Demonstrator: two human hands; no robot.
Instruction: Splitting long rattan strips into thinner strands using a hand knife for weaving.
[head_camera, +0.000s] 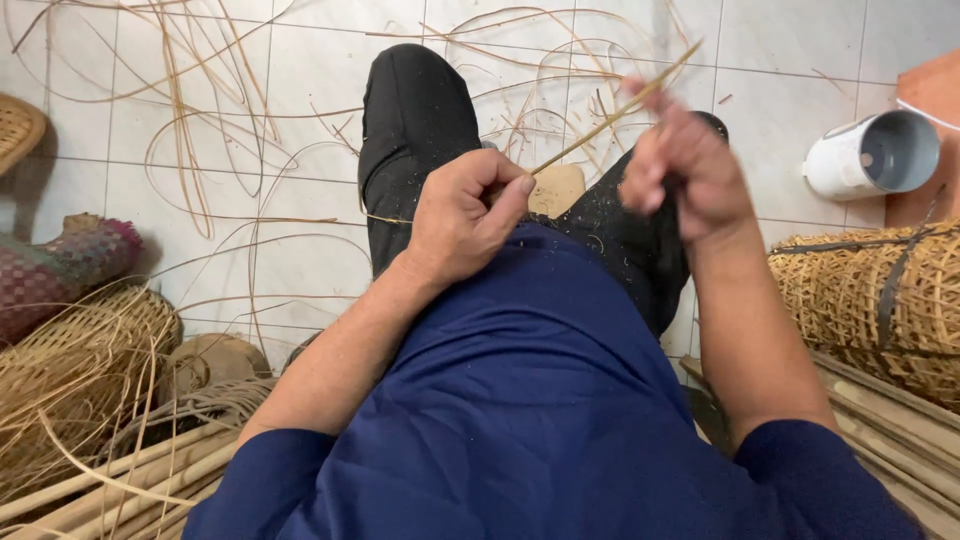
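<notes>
My left hand (462, 215) is closed around a thin pale bamboo strip (600, 122), pinching it between thumb and forefinger just above my lap. The strip runs up and to the right through my right hand (682, 160), whose fingers are curled around it; its tip sticks out past that hand towards the upper right. The right hand is slightly blurred. A short length of the strip also pokes out to the left of my left hand. Below both hands are my black trousers (415, 120) and blue shirt (520, 400).
Loose cane strips (190, 110) lie scattered on the white tiled floor. Woven baskets (70, 360) and bamboo poles (120, 480) sit at the lower left, another woven basket (870, 300) at the right. A white cylindrical container (872, 155) lies on its side at upper right.
</notes>
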